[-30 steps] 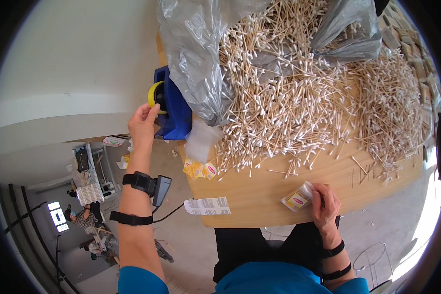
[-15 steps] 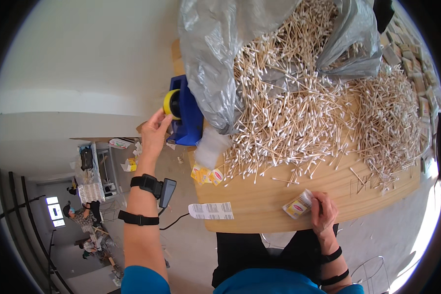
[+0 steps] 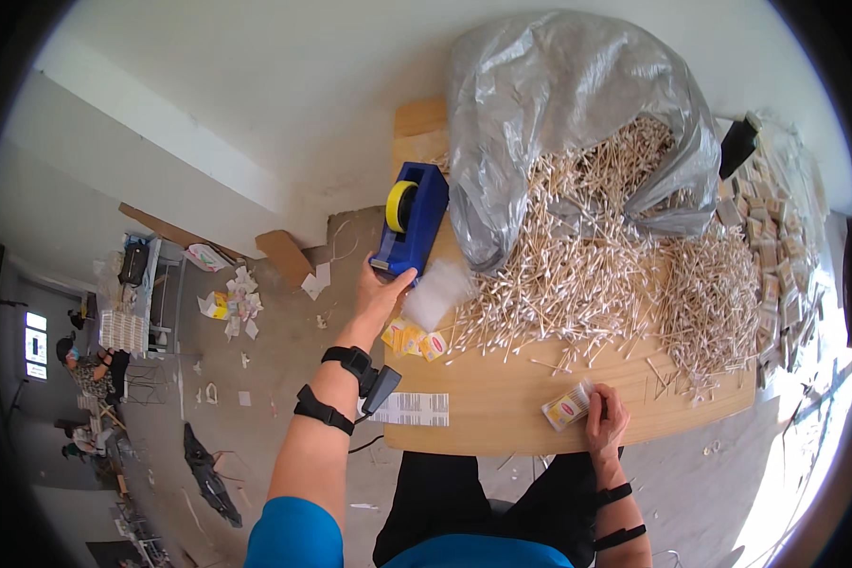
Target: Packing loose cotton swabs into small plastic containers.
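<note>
My left hand [image 3: 381, 295] is at the near end of a blue tape dispenser [image 3: 422, 213], thumb on one side and fingers on the other. A yellow-cored roll of tape [image 3: 397, 208] sits in the dispenser, at the table's left edge. Whether a piece of tape lies between my fingertips is too small to tell. Near the front edge, my right hand [image 3: 608, 419] rests on the table, its curled fingers closed on the end of a small clear packet of cotton swabs [image 3: 566, 407] with a yellow and white label. A large heap of loose cotton swabs [image 3: 568, 284] lies beyond.
A grey plastic bag [image 3: 502, 123] spills swabs at the back. Yellow label cards [image 3: 410, 339], clear plastic sleeves [image 3: 437, 295] and a printed white sheet [image 3: 417, 409] lie at the left. Filled packs [image 3: 776, 256] are piled far right. Other people [image 3: 90, 364] are far left.
My left hand has gone from the tape roll to the dispenser's near end. The view has shifted, showing more floor at left. My right hand still holds the packet.
</note>
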The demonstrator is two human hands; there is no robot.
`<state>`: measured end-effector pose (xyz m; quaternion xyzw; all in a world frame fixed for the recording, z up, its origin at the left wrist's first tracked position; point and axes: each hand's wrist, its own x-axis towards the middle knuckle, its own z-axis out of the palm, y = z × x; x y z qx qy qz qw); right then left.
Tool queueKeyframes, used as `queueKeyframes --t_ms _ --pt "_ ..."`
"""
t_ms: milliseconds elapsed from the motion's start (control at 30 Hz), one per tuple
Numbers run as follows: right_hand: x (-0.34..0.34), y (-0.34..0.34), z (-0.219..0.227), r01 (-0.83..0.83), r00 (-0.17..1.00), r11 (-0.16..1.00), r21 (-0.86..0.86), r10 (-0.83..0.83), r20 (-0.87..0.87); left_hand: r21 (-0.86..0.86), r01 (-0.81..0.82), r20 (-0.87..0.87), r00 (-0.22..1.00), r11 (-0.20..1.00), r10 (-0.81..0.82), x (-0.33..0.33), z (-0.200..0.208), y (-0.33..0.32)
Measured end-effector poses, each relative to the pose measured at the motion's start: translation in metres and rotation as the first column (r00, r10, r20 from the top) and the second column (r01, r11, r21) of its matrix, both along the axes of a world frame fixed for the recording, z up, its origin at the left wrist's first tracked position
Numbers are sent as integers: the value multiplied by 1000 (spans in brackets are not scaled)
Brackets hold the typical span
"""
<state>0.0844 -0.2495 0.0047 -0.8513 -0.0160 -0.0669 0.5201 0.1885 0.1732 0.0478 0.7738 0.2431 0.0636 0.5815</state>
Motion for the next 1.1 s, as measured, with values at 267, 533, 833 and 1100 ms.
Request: queueKeyframes --t_ms 267,533,833,1100 --pt "-4 2 -4 25 1000 999 -25 -24 14 300 -16 -51 998 954 33 0 -1 -7" --pt "0 6 -2 44 999 995 -88 -43 10 187 61 17 998 981 -65 2 -7 31" --pt "2 6 4 22 1000 997 -76 -22 0 113 200 -121 975 973 -186 5 17 59" --pt "-1 4 2 9 999 995 -97 -13 -38 40 203 -162 968 978 -194 3 16 77"
